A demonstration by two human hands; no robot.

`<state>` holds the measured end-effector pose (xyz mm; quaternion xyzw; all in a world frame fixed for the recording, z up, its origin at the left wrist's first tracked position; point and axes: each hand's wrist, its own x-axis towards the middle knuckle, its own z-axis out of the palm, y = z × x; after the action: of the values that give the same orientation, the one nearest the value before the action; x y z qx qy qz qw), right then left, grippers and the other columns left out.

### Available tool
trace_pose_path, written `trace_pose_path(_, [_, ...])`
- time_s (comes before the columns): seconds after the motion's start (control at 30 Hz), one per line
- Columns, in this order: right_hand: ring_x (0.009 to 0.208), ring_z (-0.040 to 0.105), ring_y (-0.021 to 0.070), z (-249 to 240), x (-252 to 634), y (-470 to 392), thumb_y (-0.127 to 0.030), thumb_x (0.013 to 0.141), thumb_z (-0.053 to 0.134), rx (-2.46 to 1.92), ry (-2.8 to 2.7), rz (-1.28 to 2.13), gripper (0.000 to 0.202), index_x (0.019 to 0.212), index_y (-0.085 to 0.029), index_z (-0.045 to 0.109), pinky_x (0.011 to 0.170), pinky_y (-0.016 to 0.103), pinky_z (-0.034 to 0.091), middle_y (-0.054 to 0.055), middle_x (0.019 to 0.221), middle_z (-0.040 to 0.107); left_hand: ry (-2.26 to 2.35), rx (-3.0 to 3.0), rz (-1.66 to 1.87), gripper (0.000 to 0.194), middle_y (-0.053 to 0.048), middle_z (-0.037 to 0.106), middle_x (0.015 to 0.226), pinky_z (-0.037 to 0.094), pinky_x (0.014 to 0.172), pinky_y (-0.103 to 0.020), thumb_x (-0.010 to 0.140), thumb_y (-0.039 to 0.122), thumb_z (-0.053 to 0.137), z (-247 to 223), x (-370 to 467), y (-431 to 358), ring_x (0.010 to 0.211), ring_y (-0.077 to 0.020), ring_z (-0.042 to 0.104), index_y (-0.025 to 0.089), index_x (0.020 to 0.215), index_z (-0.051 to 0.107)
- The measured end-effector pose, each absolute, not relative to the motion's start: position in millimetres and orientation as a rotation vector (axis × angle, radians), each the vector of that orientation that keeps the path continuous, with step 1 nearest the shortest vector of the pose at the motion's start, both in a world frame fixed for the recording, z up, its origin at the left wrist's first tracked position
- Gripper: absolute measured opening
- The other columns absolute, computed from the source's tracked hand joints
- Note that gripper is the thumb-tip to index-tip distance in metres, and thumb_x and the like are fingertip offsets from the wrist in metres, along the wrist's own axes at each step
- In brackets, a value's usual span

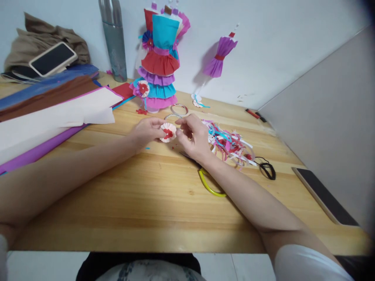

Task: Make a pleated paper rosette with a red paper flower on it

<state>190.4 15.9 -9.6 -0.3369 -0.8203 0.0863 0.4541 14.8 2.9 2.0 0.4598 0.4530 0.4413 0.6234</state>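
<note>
A small pleated white paper rosette (168, 132) with a red centre is held above the middle of the table. My left hand (149, 130) pinches its left edge between thumb and fingers. At its right edge is my right hand (193, 136), thumb and fingertips drawn together; whether something tiny sits between them I cannot make out. Behind them stands a doll-size layered crepe paper dress (162, 62) in blue, red, purple and pink, with a similar rosette (143, 89) on its skirt. Red paper scraps (141, 111) lie near its base.
Crepe paper sheets (58, 107) lie at the left, below a phone (53, 58) and brown cloth (55, 35). A bottle (114, 43) stands behind. Paper shreds (228, 142), yellow-handled scissors (211, 186), tape rolls (179, 109), a black hair tie (267, 171) and a dark tablet-like slab (325, 197) are around.
</note>
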Motion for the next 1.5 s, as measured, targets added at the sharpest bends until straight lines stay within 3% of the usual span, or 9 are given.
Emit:
trace_pose_path(0.1, [0.053,0.048,0.0113,-9.6,186.9,16.8,-0.031,0.082,0.059,-0.938,-1.966,0.540,0.032,0.112,-0.019,0.055,0.056,0.031,0.043,0.005,0.090,0.061,1.072,1.115,1.010,0.046,-0.003,0.072,0.080,0.049,0.075,-0.032,0.066,-0.002,0.064,-1.3,14.3,5.6,0.070,-0.0152,0.065,0.011,0.110,0.063])
trace_pose_path(0.17, [0.055,0.051,0.0120,-12.1,184.3,18.1,-0.031,0.080,0.061,-0.965,-1.942,0.728,0.041,0.119,-0.020,0.052,0.054,0.030,0.042,0.004,0.089,0.061,1.084,1.166,0.993,0.056,-0.002,0.073,0.079,0.050,0.076,-0.032,0.064,0.000,0.066,-3.7,13.4,7.6,0.071,-0.0163,0.067,0.012,0.118,0.059])
trace_pose_path(0.37, [0.060,0.053,0.0158,-20.4,179.8,22.9,-0.024,0.074,0.067,-0.916,-1.821,1.012,0.046,0.117,-0.024,0.051,0.055,0.031,0.043,-0.001,0.072,0.052,1.092,1.403,1.003,0.070,-0.002,0.077,0.083,0.052,0.072,-0.029,0.064,0.006,0.066,-11.0,11.7,9.2,0.075,-0.0189,0.071,0.015,0.133,0.053])
trace_pose_path(0.73, [0.052,0.048,0.0143,-18.5,177.3,20.5,-0.019,0.068,0.068,-0.937,-1.714,1.154,0.049,0.114,-0.023,0.053,0.051,0.030,0.038,-0.005,0.062,0.052,1.192,1.550,0.972,0.067,-0.003,0.077,0.083,0.053,0.067,-0.027,0.066,0.009,0.066,-13.5,11.4,8.6,0.077,-0.0203,0.071,0.014,0.133,0.054])
trace_pose_path(0.9, [0.052,0.049,0.0134,-15.5,177.1,20.0,-0.020,0.066,0.070,-0.947,-1.642,1.189,0.050,0.113,-0.023,0.053,0.052,0.029,0.038,-0.006,0.060,0.053,1.174,1.446,0.989,0.057,-0.006,0.077,0.095,0.055,0.072,-0.027,0.069,0.014,0.065,-12.0,10.2,8.3,0.085,-0.0214,0.073,0.014,0.125,0.059])
trace_pose_path(1.13, [0.053,0.048,0.0120,-15.1,176.3,21.5,-0.029,0.066,0.070,-0.936,-1.567,1.177,0.053,0.115,-0.020,0.051,0.053,0.027,0.037,-0.006,0.062,0.052,1.027,1.299,1.009,0.037,-0.003,0.076,0.083,0.054,0.083,-0.032,0.068,0.018,0.066,-9.1,10.3,8.1,0.083,-0.0201,0.072,0.016,0.105,0.067])
trace_pose_path(1.27, [0.053,0.047,0.0120,-14.0,177.1,20.1,-0.032,0.067,0.072,-0.894,-1.581,1.200,0.051,0.113,-0.020,0.052,0.052,0.027,0.035,-0.006,0.062,0.051,0.984,1.239,1.016,0.040,-0.005,0.076,0.087,0.054,0.084,-0.034,0.065,0.018,0.070,-8.2,13.7,5.0,0.085,-0.0207,0.071,0.014,0.104,0.066])
trace_pose_path(1.5, [0.053,0.048,0.0108,-12.3,180.6,18.9,-0.041,0.075,0.067,-0.897,-1.633,1.234,0.045,0.112,-0.021,0.054,0.051,0.027,0.035,-0.003,0.070,0.056,1.084,1.406,1.013,0.058,-0.004,0.076,0.084,0.051,0.076,-0.031,0.070,0.012,0.068,-14.0,11.4,7.3,0.078,-0.0190,0.070,0.010,0.127,0.056])
